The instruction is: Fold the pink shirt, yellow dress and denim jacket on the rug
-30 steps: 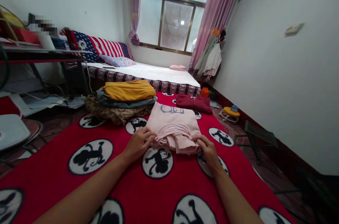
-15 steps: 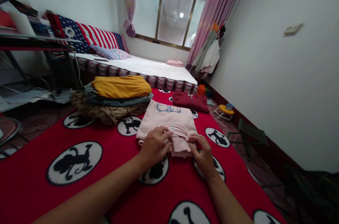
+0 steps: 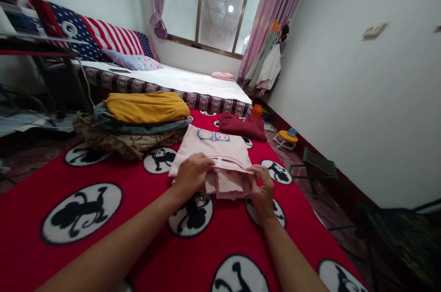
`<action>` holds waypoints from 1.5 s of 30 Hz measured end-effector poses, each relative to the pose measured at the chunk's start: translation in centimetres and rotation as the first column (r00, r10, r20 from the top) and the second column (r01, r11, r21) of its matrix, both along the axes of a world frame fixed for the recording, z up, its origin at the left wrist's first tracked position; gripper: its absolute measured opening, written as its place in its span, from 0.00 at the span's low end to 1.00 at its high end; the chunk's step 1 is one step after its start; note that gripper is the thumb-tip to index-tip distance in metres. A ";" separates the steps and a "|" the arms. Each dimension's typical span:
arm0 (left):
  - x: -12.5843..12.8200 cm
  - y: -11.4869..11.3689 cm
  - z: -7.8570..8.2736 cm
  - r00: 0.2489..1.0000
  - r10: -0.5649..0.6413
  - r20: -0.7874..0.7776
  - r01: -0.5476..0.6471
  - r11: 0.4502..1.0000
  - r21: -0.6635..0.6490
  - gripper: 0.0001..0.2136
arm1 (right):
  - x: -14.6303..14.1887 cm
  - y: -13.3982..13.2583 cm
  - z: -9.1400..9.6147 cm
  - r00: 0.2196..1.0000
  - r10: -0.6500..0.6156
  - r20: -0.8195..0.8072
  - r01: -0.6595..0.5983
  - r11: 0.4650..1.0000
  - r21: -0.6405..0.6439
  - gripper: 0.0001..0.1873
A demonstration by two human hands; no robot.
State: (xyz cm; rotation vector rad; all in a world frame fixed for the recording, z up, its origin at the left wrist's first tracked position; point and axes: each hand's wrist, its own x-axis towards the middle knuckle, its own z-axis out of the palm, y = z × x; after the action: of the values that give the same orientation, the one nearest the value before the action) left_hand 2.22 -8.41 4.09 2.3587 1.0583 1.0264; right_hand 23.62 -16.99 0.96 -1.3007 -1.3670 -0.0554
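Note:
A pale pink garment (image 3: 215,151) lies partly folded on the red blanket (image 3: 138,200) printed with black cartoon figures in white circles. My left hand (image 3: 190,174) is closed on the near left edge of the pink garment, lifting the collar edge a little. My right hand (image 3: 262,186) pinches the near right edge of the same garment. Both forearms reach in from the bottom of the view.
A stack of folded clothes (image 3: 138,119), yellow on top, sits at the left behind the pink garment. A dark red garment (image 3: 241,125) lies beyond. A bed (image 3: 179,83), a window, hanging clothes (image 3: 265,66) and a small green stool (image 3: 317,163) stand further off.
Both hands have closed in from the garment's outer corners to its near edge and lifted the collar edge. The view has shifted to the right and slightly down.

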 end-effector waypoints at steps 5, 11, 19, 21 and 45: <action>-0.7 -0.8 2.1 0.987 -0.070 -0.145 0.094 0.981 0.170 0.11 | 0.3 -0.8 0.4 0.999 0.013 0.037 -0.014 0.999 0.050 0.06; -0.6 -1.3 2.1 0.886 -0.183 -0.426 0.171 0.983 -0.067 0.08 | 0.6 -0.5 -0.3 0.959 0.193 0.208 -0.123 0.943 -0.308 0.08; 3.5 -1.3 1.7 0.987 -0.004 -0.160 0.035 0.982 0.187 0.19 | 0.4 -0.3 -0.4 0.969 0.192 0.156 -0.137 0.942 -0.306 0.19; 4.5 -1.7 -0.6 0.974 -0.008 -0.226 0.058 0.975 0.214 0.25 | 0.4 -0.4 -0.6 0.978 0.177 0.111 -0.138 0.945 -0.297 0.20; 4.8 -3.0 -4.3 0.985 -0.107 -0.135 0.120 0.988 0.092 0.29 | 0.6 21.7 6.8 0.741 0.446 0.501 0.236 0.525 -0.818 0.46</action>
State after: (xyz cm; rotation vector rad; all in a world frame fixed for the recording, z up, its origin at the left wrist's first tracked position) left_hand 7.03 -11.41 -0.25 2.5645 0.9226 0.9157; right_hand 24.23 4.73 7.74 -2.1514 -2.2837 0.3329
